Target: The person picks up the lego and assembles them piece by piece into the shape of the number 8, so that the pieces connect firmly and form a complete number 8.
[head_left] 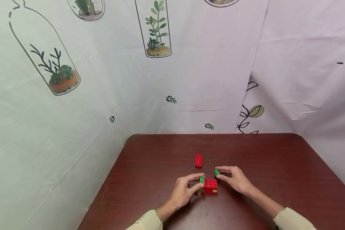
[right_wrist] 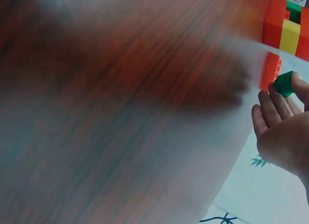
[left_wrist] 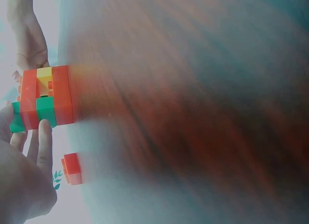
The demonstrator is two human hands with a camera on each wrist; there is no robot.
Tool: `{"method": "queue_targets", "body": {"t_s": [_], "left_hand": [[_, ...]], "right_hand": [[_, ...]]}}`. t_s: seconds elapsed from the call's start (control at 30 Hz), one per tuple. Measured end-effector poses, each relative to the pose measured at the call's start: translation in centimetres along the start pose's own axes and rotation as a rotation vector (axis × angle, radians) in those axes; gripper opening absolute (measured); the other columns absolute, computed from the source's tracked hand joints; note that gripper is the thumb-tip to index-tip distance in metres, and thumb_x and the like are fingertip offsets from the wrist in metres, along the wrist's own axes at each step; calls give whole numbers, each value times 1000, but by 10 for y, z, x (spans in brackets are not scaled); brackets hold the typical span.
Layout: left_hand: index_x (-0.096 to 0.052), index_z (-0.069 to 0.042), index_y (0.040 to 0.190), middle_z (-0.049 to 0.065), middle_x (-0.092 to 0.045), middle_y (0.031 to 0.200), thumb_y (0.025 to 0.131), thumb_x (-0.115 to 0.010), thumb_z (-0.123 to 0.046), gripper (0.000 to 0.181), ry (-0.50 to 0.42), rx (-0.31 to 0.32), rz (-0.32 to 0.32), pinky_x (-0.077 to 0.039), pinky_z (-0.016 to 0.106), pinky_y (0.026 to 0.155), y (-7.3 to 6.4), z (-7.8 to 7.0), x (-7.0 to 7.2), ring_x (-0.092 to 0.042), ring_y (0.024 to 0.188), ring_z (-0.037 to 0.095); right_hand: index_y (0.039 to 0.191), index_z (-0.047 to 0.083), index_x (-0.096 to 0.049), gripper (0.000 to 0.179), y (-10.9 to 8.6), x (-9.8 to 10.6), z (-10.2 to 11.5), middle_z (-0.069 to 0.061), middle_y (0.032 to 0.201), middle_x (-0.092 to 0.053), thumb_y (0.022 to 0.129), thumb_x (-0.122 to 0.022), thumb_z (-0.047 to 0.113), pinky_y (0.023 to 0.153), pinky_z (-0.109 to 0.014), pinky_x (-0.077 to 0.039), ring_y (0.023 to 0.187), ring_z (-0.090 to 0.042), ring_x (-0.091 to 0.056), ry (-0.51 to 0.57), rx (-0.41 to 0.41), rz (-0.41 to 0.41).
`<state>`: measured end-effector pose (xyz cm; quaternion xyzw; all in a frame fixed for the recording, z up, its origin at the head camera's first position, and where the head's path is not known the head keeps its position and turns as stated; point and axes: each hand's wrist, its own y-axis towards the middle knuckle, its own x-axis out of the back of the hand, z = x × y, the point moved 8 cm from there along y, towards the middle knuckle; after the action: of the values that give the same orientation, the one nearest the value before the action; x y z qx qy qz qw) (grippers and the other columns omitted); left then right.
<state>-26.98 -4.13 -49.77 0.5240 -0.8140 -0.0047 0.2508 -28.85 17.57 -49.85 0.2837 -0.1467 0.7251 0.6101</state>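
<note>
The brick stack [head_left: 209,186] near the table's [head_left: 149,159] front stands partly built: our left hand [head_left: 184,191] pinches it, our right hand [head_left: 235,179] pinches a small green brick [head_left: 217,172], and a red brick [head_left: 198,160] lies unused beyond.

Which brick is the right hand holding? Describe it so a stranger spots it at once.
Start at the dark red-brown table and find the two hands near its front middle. The right hand pinches a small green brick at its fingertips, just right of and behind the red block stack. It is the only loose green piece; the lone brick farther back is red.
</note>
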Motion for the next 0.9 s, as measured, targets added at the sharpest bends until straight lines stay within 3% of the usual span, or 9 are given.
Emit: {"method": "queue_targets", "body": {"t_s": [0.27,0.47,0.9], "left_hand": [[-74,-13,136,-2,-76,126,100,-77,-26,38,15,-9,0,-58,21,83,1,1,0,-71,115,13],[-74,-12,135,-1,-76,125,99,-77,-25,38,17,-18,-5,-59,21,82,1,0,0,-72,113,13],[-74,-14,135,-3,-76,126,100,-77,-26,38,21,-9,-5,-59,21,82,0,2,-1,-72,113,12]], "right_hand": [[133,-6,-70,42,-9,1,8,-20,124,-74,99,-78,17,87,-38,-62,106,-29,-76,143,-31,10],[133,-6,-69,44,-16,-2,8,-19,125,-73,99,-78,21,87,-37,-62,108,-30,-75,205,-75,44],[133,-8,-67,44,-21,-4,14,-18,122,-74,100,-78,19,89,-32,-61,108,-27,-75,306,-23,64]]}}
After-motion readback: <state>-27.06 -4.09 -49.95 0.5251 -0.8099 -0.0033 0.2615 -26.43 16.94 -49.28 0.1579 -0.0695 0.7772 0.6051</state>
